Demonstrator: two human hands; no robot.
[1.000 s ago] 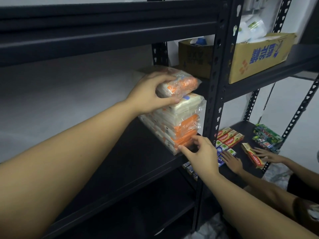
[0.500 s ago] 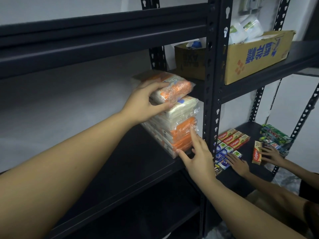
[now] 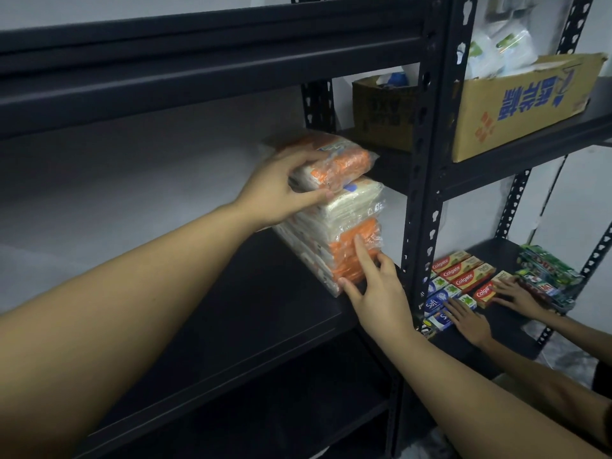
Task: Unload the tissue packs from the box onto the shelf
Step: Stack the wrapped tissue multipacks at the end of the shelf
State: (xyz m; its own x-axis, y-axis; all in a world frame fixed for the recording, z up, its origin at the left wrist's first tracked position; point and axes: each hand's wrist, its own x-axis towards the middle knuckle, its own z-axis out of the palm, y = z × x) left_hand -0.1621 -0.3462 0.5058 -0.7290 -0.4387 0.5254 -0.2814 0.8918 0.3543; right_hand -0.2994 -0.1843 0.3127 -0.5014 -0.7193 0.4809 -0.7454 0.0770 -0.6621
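At frame centre, the top tissue pack (image 3: pixel 334 164) is gripped by the left hand (image 3: pixel 281 190) above the stack (image 3: pixel 341 240) on the shelf (image 3: pixel 231 313). The right hand (image 3: pixel 374 293) – fingers straight – steadies the stack. Soft, light, probably slick film – best held across the broad faces.

Dim light in here. A pale grey wall (image 3: pixel 139 180) runs behind the black metal rack (image 3: pixel 427 167), whose perforated upright stands at one o'clock. Crumpled plastic sheeting (image 3: pixel 563 356) covers the floor at four o'clock.
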